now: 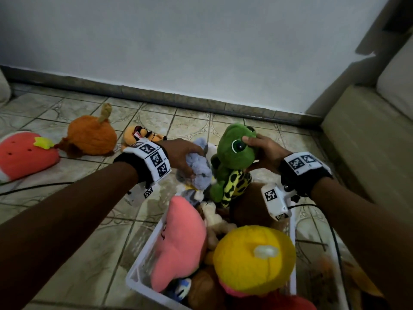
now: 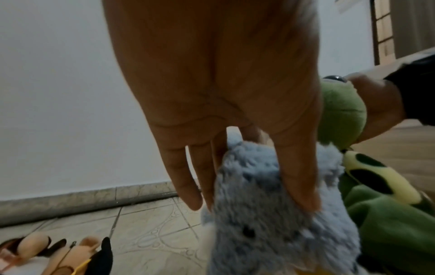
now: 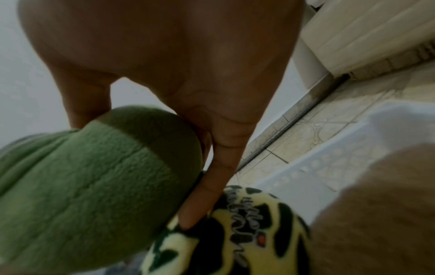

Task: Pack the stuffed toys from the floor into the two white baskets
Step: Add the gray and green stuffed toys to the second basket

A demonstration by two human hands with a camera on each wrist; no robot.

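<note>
**Inspector:** Floor, left side?

**Onlooker:** A strawberry cushion (image 1: 24, 153), an orange plush (image 1: 89, 137) beside it and a small tan doll (image 1: 143, 136) all lie on the tiled floor (image 1: 67, 220), well apart from the white basket (image 1: 143, 260).

**Inspector:** Left hand?

**Onlooker:** The left hand (image 1: 181, 153) is over the far end of the basket. Its fingers (image 2: 188, 176) and thumb pinch the grey-blue plush (image 1: 200, 168) near its top; the toy hangs below the palm, thumb pressed into the fur on one side, fingers close together on the other.

**Inspector:** Right hand?

**Onlooker:** The right hand (image 1: 263, 151) grips the green turtle (image 1: 234, 162) by the head, thumb across the top beside the eye, the other fingers (image 3: 212, 186) behind, reaching down to the spotted yellow shell. The turtle stands upright, touching the grey-blue plush.

**Inspector:** Basket contents?

**Onlooker:** A pink plush (image 1: 178, 247), a yellow plush (image 1: 254, 258) and brown toys are piled inside.
</note>
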